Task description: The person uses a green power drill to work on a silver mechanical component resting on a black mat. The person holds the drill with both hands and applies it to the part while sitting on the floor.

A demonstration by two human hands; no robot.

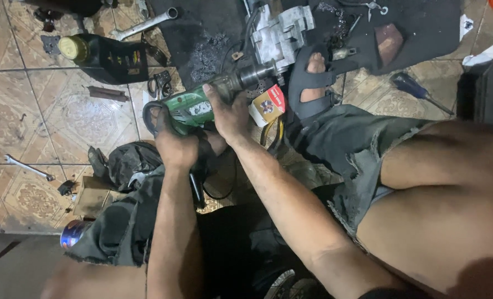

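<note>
1. Grip: left hand (174, 143) wraps the rear handle of the green power tool (194, 108), closed tight. Right hand (230, 113) clamps the front body near the nose, also closed.
2. Tool location: held low over the tiled floor (41, 111), nose pushed against the grey metal engine part (280, 36) on the dark mat (202, 33).
3. Handling: looks heavy and rigid, likely to kick with torque. Two-handed hold fits.
4. Surfaces look greasy, so probably slippery. Handle and front body are the sound holds; keep off the spinning nose.
5. Nearby: dark oil bottle (105, 55), wrench (27, 167), screwdriver (418, 91).
</note>
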